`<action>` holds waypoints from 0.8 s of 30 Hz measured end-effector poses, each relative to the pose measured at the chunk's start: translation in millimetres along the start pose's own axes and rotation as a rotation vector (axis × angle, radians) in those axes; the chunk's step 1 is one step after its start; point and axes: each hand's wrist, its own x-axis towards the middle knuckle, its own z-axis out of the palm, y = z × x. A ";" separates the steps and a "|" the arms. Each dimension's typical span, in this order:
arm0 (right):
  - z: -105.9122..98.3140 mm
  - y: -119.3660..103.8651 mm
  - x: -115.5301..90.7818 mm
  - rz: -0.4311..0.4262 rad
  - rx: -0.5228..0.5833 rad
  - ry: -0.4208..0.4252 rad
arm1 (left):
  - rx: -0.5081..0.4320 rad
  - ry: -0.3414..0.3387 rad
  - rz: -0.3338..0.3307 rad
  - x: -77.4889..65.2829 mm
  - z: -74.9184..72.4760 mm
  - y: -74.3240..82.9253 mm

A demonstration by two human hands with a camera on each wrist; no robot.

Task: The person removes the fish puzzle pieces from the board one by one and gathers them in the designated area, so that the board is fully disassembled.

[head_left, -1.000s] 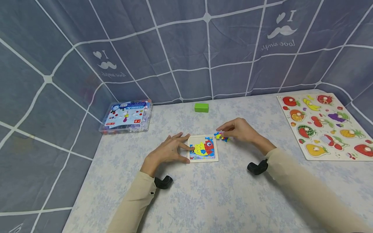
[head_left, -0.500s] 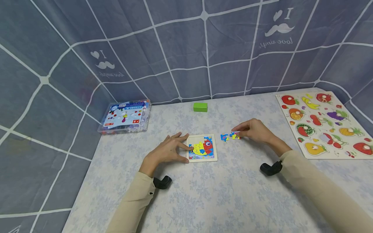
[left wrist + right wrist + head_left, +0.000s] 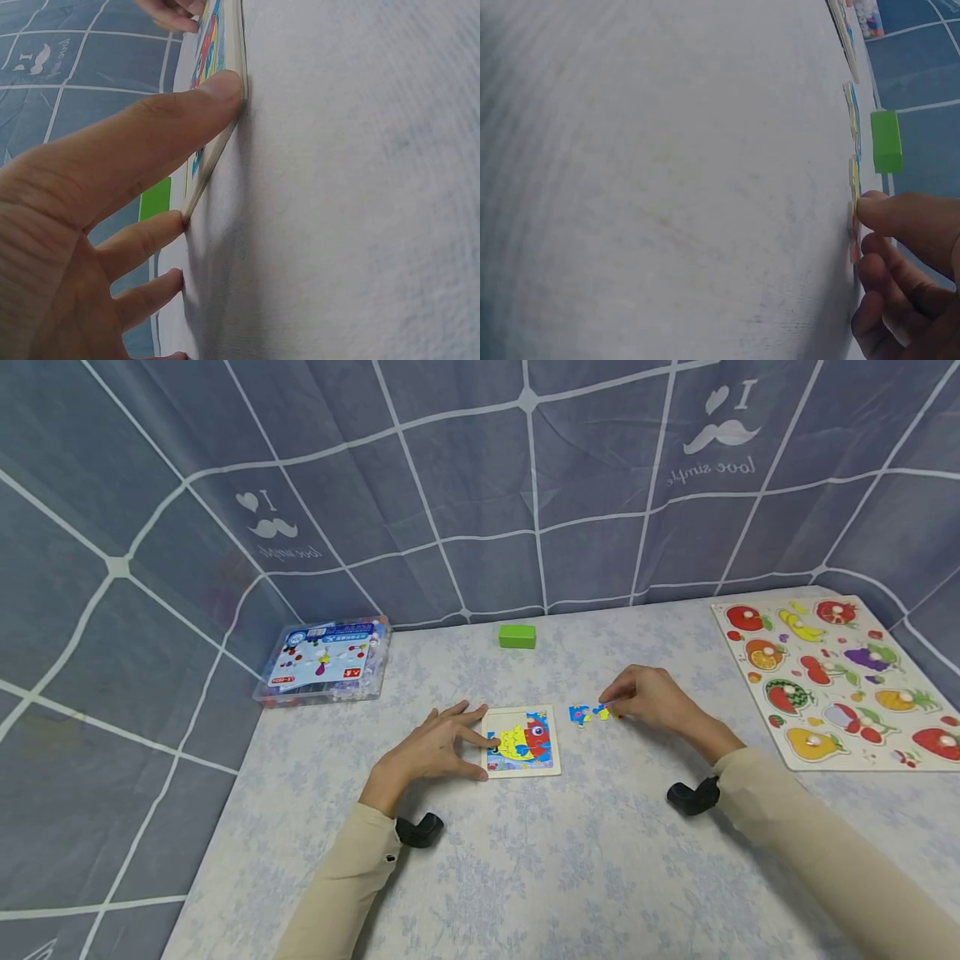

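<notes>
In the head view a small wooden-framed jigsaw puzzle shows a yellow and red fish on blue. My left hand rests spread at its left side. Its thumb presses a near corner of the frame, and another finger lies on the picture. To the right of the frame, a blue puzzle piece lies flat on the cloth. Beside it my right hand pinches a mostly yellow puzzle piece low at the table, fingers curled; part of that piece is hidden by the hand.
A green block stands behind the puzzle. At the back left lies a clear plastic case with a printed cover. A fruit peg board lies at the right. A grid-patterned curtain borders the table's back and left.
My right hand has moved right, away from the frame; the pieces that were clustered under it are now spread on the cloth, one left lying free. My left hand has stayed on the puzzle frame.
</notes>
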 end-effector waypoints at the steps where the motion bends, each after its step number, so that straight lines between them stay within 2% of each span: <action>1: 0.3 0.6 -0.1 -0.001 -0.004 -0.001 | 0.001 0.000 0.001 0.0 -0.1 0.2; 11: 0.7 3.9 0.5 -0.020 -0.017 -0.019 | 0.000 0.008 -0.001 -0.3 0.6 1.0; 15: 2.1 2.0 -0.1 -0.058 -0.031 0.022 | 0.002 0.005 0.001 -0.2 0.7 1.5; 19: 8.4 -9.1 4.9 -0.098 -0.047 0.068 | 0.002 0.006 -0.002 -0.3 0.2 1.4; 24: 26.3 -36.8 19.3 -0.102 -0.073 0.020 | 0.004 0.008 -0.002 -0.2 0.1 0.8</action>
